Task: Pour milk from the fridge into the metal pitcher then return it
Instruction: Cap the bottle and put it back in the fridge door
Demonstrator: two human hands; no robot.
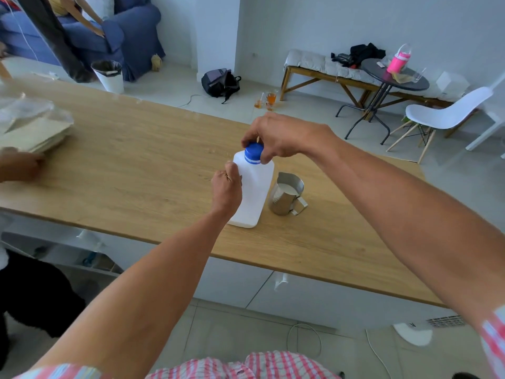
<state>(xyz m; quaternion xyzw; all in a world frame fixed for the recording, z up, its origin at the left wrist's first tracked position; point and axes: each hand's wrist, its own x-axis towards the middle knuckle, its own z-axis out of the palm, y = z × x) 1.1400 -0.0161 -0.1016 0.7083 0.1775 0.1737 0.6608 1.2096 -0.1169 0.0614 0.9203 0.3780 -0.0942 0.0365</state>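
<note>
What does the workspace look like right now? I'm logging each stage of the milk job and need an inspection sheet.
Surface: wooden counter, bare around the job's things.
Job's things: white milk bottle upright with blue cap on; metal pitcher just to its right, milk inside.
Clutter: stack of boards at the counter's left end, another person's hand beside it.
Grippers: left hand grips the bottle's side; right hand pinches the cap.
Cables: white cable on the floor below; another near the backpack.
Surroundings: blue sofa, bin, bench, round table, white chair.
</note>
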